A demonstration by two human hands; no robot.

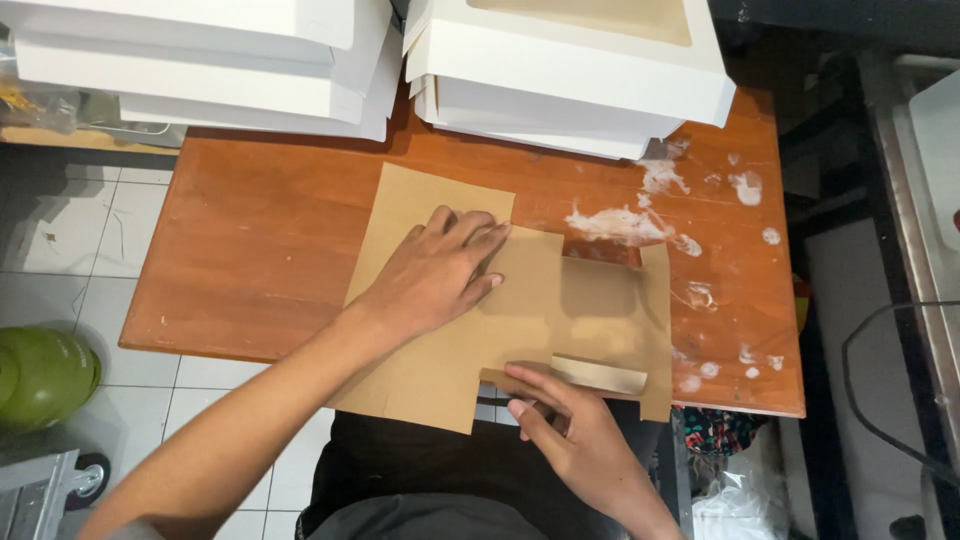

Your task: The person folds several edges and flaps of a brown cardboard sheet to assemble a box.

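At the far left, below the table edge, a green rounded container (40,375) sits on the tiled floor (80,240), well apart from the work. Two stacks of finished white boxes (220,70) stand along the back of the wooden table (250,240), and the right-hand stack has a windowed lid box (580,50) on top, so a good number of boxes look already made up. In front of them lies a flat brown cardboard sheet (440,370), cut to shape with notches, spread near the front edge of the table and hanging a little over it. The left hand (435,275) lies flat on the sheet's left half, fingers spread and pressed down, gripping nothing, just pinning the card in place. Further right, the right hand (560,415) comes up from under the front edge, its fingers curled around a narrow flap (598,373) that is turned up from the sheet's near side. That flap seems to be the only part raised so far; the rest of the sheet is still flat, with no walls standing, so by my judgement the folding of this piece is at an early stage. To the right, dried white smears (620,225) mark the table top.
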